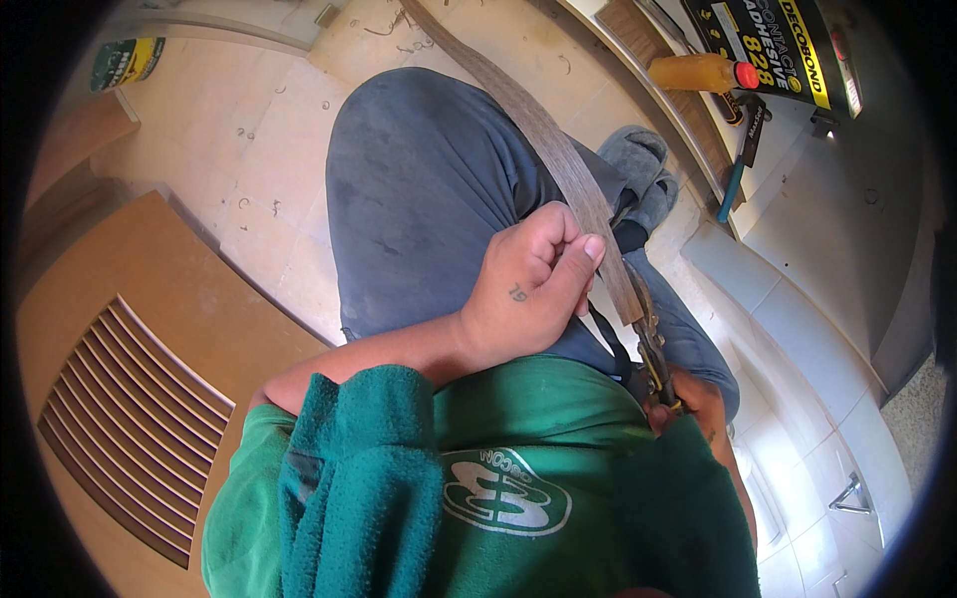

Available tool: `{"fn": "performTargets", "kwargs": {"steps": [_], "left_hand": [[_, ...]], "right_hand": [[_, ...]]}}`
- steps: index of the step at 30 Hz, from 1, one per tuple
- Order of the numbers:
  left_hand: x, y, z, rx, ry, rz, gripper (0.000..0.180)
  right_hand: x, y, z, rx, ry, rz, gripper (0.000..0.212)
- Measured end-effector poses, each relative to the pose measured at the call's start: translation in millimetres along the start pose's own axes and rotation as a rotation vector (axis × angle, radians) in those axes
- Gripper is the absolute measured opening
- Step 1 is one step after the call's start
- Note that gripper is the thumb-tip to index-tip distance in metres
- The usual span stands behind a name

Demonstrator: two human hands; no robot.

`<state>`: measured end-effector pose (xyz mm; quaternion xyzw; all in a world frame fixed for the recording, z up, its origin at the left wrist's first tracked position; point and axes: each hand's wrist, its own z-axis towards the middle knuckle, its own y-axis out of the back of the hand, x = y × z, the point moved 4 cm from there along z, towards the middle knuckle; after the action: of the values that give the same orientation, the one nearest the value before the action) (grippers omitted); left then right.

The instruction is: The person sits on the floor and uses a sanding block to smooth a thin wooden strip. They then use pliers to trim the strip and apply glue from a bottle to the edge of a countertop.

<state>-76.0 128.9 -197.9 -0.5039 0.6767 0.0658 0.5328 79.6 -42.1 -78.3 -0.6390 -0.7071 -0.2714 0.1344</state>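
Green shirt (543, 399) fabric fills the bottom of the view, cut off by the lower edge, with darker green cloth (364, 478) hanging over it on both sides. Pale tiled floor (284, 140) spreads beyond, dotted with thin curled scraps, and leaves room to the left of the bent knee, while a raised ledge (653, 90) bounds the right side. Dark trousers (419, 189) cover the legs; the right leg is partly hidden behind the strip and tool. At left, a slatted wooden panel (150, 389) runs into the dark fisheye rim. Above the lap lies the wood-grain strip (543, 130), long and narrow, its long axis slanting from the upper middle, where the frame cuts it off, down rightward to a squared end near the right hand (695, 394). The left hand (528, 284) has its grip pinched on the strip a little above that end, thumb on the edge; its curled fingers are mostly hidden. The right hand, half covered by cloth, has its grip clenched round a metal hand tool (653, 349). The tool's head meets the strip's lower end; whether it bites the strip is hard to make out.
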Motion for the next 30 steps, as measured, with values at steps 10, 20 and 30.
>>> {"fn": "performTargets", "kwargs": {"steps": [10,20,30], "left_hand": [[0.1,-0.6,-0.7,-0.002,-0.008,-0.004,0.023],[-6.9,1.6,-1.0,0.015,-0.003,0.088,0.024],[-8.4,0.7,-1.3,0.011,-0.006,0.109,0.024]], "right_hand": [[2.5,0.3,-0.2,-0.002,0.006,0.009,0.04],[-0.8,1.9,0.6,0.006,0.056,-0.002,0.04],[-0.3,1.9,-0.9,0.004,0.011,-0.005,0.049]]}}
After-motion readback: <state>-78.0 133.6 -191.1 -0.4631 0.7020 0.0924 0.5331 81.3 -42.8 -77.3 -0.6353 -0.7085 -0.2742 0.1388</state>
